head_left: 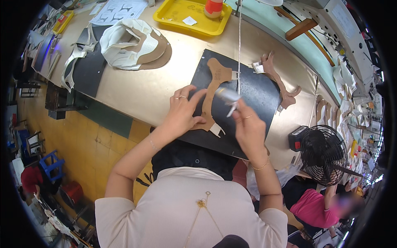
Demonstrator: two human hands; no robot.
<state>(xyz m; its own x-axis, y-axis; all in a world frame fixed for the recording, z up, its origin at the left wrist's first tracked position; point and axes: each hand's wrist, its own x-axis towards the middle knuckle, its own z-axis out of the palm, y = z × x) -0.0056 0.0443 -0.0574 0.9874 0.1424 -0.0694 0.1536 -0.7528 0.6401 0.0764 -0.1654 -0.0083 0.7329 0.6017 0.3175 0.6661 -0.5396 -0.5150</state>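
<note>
A brown, curved flat piece [215,76] with small white tabs, looking like a shoe-upper part, lies on a black mat [252,118] before me. My left hand [184,109] rests at its left edge, fingers and thumb spread, thumb near its lower end. My right hand [250,128] is closed around a silvery-white tool [228,96] held over the mat just right of the brown piece. Motion blurs the tool, so its kind is unclear. A white cord [239,45] hangs down near it. Another brown piece [275,76] lies across the mat's far right edge.
A yellow tray [167,21] holding a container with a red band [213,7] stands at the back. Stacked white-and-brown pieces [134,45] lie back left, near a printed sheet [118,11]. A black fan [324,155] stands at right, near a person in pink [312,208].
</note>
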